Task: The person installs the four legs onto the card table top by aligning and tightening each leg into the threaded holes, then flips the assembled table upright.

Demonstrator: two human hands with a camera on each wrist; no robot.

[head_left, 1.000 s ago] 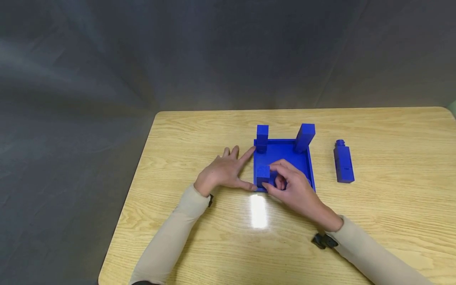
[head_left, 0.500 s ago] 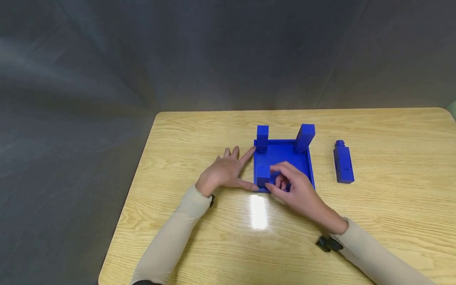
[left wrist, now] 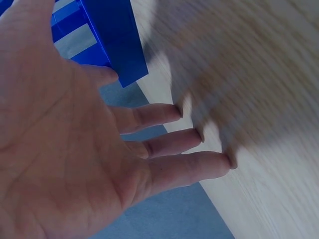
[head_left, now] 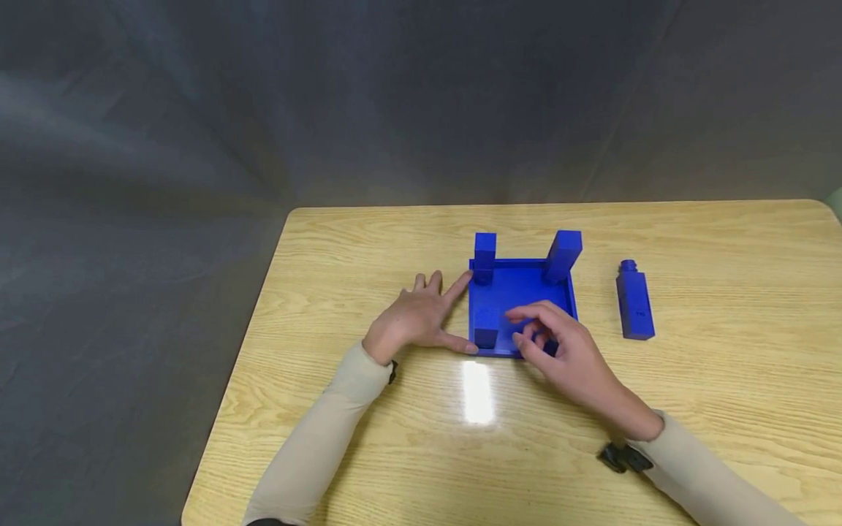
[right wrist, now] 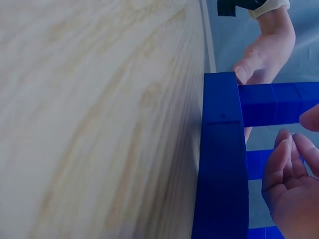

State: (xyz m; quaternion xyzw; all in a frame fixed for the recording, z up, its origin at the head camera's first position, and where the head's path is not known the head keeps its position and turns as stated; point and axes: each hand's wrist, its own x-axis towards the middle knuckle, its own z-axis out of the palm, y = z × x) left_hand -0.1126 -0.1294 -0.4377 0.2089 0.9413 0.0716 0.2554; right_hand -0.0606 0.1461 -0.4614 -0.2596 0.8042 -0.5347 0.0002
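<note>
A shallow blue square tray lies on the table with three square blue posts standing in its corners: front left, back left and back right. My left hand is spread along the tray's left side, thumb at the front corner and index fingertip at the back one; the left wrist view shows its palm and straight fingers beside the blue wall. Just right of the front-left post, my right hand hovers over the tray, fingers loosely bent and thumb apart. Nothing is between them.
A fourth post with a threaded end lies loose on the wooden table, right of the tray. Dark cloth hangs behind the table and on its left.
My right hand has let go of the front-left post and moved a little to the right, away from it. The post stays upright. My left hand holds its place at the tray.
</note>
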